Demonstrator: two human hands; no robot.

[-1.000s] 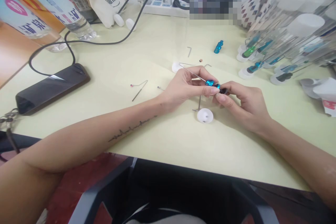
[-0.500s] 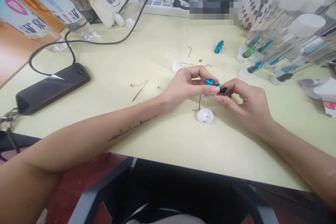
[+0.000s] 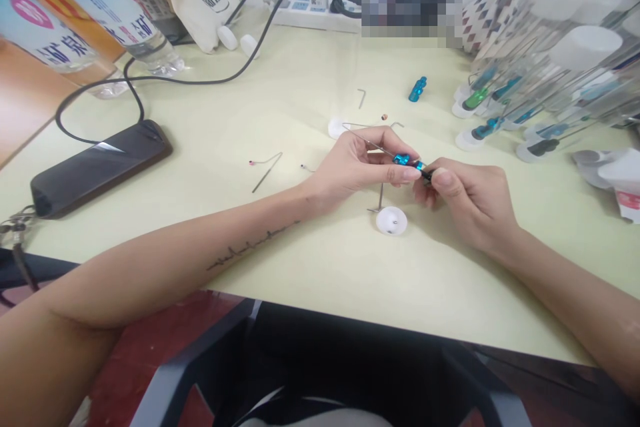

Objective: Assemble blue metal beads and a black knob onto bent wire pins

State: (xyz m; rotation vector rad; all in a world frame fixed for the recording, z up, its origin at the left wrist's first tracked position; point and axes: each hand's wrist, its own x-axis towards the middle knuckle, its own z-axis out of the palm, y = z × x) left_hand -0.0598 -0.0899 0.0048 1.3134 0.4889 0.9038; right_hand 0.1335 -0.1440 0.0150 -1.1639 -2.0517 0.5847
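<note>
- On the cream desk top (image 3: 320, 280), two hands are seen, both held just above the surface, close together.
- One thin steel rod (image 3: 370, 145) is pinched in the left hand (image 3: 357, 167), fingers closed around it.
- One blue metal piece (image 3: 401, 159) is seated on that rod, just beyond the left fingertips.
- One dark tip (image 3: 426, 174) is located beside the blue piece and is clamped between thumb and fingers of the right hand (image 3: 473, 203).
- Two white discs are placed near the hands: one with an upright metal pin (image 3: 381, 197) in front, one (image 3: 336, 128) partly behind the left hand.
- Two loose bent wires (image 3: 267, 172) are lying left of the hands, one short and one long.
- One small L-shaped key (image 3: 361, 99), one tiny bead (image 3: 384, 117) and one blue part (image 3: 417, 89) are lying beyond the hands.
- One black smartphone (image 3: 100, 169) is lying at left, with one black cable (image 3: 200, 82) near it.
- Two water bottles (image 3: 100, 7) are seen at upper left, with one tote bag (image 3: 200, 3) behind them.
- Several capped clear tubes (image 3: 585, 47) are grouped at right; exact count cannot be told.
</note>
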